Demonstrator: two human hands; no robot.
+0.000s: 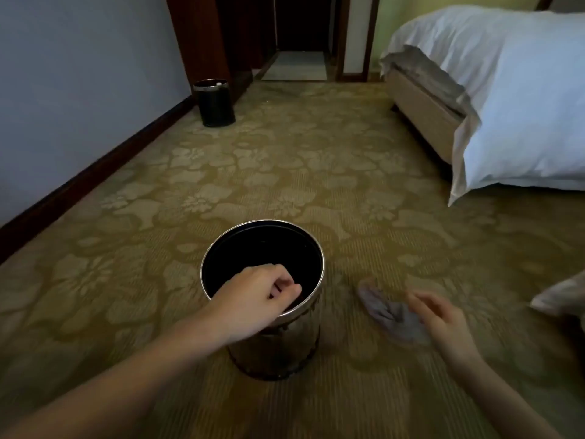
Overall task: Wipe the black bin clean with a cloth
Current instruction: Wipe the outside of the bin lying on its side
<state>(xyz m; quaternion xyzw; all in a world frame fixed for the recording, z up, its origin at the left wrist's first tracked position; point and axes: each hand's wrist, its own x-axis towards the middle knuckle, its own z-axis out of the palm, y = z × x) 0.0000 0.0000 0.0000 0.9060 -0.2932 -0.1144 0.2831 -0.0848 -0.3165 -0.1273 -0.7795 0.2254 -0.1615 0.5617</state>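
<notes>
Left hand (258, 296): fingers curled over the near rim of the black bin (311, 258), fingertips inside the opening, thumb side outside; it grips the rim.
Right hand (443, 321): fingers spread and blurred, over the near end of the cloth (384, 307); contact with the fabric cannot be confirmed, and no closed grasp is visible.
Cloth position: a grey cloth lies crumpled on the carpet (285, 172), just right of the bin, its far end clear of the right fingers.
Bin position: upright on the carpet at near centre, between the two hands, open mouth with a metal rim facing up. The interior is dark; its condition cannot be read.
Task status: judged as preparation; wiping not yet begun.
Risk 1: the bin may tip or slide towards the person, caused by a one-sided pull at the near rim on soft carpet.
Risk 2: the cloth may be caught by one corner and trail, caused by a loose grasp on bunched fabric.
Risk 3: the rim may be missed in wiping, caused by the left fingers covering it.
Surroundings: a second bin (215, 103) stands far left by the wall; a bed (506, 90) occupies the far right.
</notes>
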